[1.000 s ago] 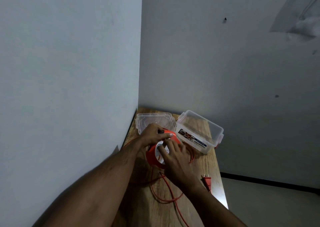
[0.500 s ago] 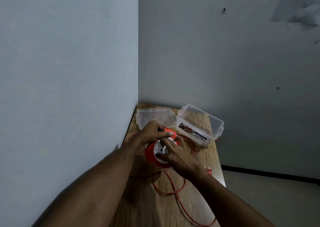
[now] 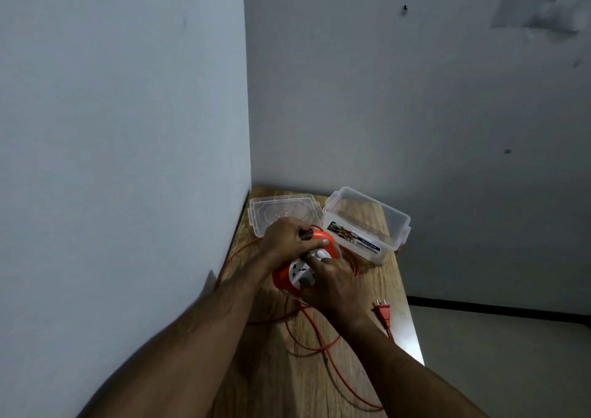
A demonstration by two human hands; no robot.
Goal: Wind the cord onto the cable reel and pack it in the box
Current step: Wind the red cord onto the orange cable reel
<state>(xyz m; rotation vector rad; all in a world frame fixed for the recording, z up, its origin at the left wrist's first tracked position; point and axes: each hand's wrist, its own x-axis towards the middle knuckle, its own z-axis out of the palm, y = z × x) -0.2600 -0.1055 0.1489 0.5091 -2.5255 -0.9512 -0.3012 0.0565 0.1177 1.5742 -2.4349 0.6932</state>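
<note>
An orange cable reel [image 3: 283, 277] with a white socket face rests on the wooden table [image 3: 367, 280]. My left hand [image 3: 289, 240] grips its top rim. My right hand [image 3: 332, 285] is closed on the white hub at its near right side. Loose orange cord [image 3: 321, 344] loops over the table in front of the reel, and its orange plug [image 3: 383, 312] lies to the right of my right wrist. The clear plastic box [image 3: 367, 222] stands open behind the reel at the right. Its clear lid [image 3: 281, 210] lies flat beside it at the left.
The table sits in a corner, with one grey wall along its left edge and another behind it. The right edge of the table drops to a pale floor [image 3: 511, 369]. More cord [image 3: 233, 254] trails along the left wall side.
My right hand has turned around the hub of the reel while the left holds the rim. The loops of cord have shifted and the plug has come back into sight beside my right wrist.
</note>
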